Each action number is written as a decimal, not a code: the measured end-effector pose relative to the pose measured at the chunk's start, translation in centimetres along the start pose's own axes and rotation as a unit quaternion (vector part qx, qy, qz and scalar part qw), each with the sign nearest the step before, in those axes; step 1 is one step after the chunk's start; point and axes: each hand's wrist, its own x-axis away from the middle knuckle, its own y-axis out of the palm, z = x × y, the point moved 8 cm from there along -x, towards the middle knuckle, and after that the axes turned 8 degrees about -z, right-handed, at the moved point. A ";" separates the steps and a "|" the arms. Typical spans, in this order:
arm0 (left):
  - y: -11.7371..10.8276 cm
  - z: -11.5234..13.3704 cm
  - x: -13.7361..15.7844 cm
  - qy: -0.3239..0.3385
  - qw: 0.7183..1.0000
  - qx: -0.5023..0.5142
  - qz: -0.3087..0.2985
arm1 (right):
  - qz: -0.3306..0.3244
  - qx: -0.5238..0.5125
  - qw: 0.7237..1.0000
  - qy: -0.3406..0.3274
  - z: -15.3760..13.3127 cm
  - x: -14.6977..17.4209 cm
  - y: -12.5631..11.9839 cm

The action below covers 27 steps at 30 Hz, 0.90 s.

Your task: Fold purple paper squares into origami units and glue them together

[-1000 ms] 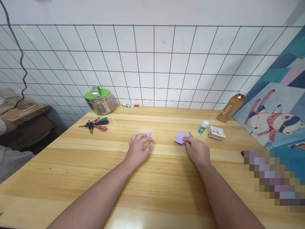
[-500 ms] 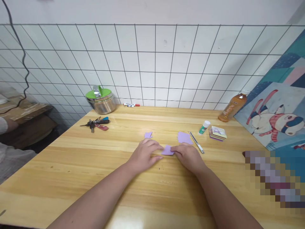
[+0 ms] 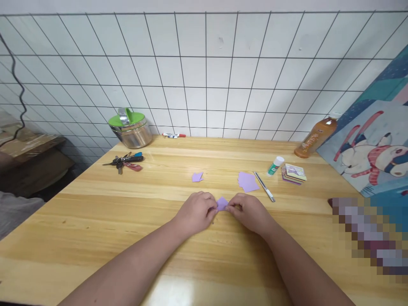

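Observation:
Between my two hands is a small piece of purple paper [image 3: 222, 203], its upper corner pointing away from me. My left hand [image 3: 198, 211] pinches its left corner, fingers closed. On the other side, the fingertips of my right hand [image 3: 247, 211] pinch the right corner. Beyond my left hand lies a small folded purple paper [image 3: 197, 177]. A few loose purple paper squares [image 3: 248, 181] lie overlapped beyond my right hand, with a utility knife [image 3: 264, 186] beside them.
A glue stick [image 3: 276, 165] and a stack of coloured paper [image 3: 293, 174] are at the right, near a tea bottle [image 3: 315, 138]. Keys [image 3: 124, 161], a green-lidded steel pot [image 3: 132, 129] and markers [image 3: 174, 135] are at the back left. A tiled wall [image 3: 191, 72] borders the table [image 3: 111, 229].
My left fingers have closed onto the paper's left corner; they were apart before. The paper has turned so that a corner points away. The camera view has tilted slightly down.

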 end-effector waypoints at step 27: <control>0.5 -3.7 0.4 -0.153 0.893 0.420 0.054 | 0.096 -0.081 0.991 -0.049 -1.9 0.8 -0.8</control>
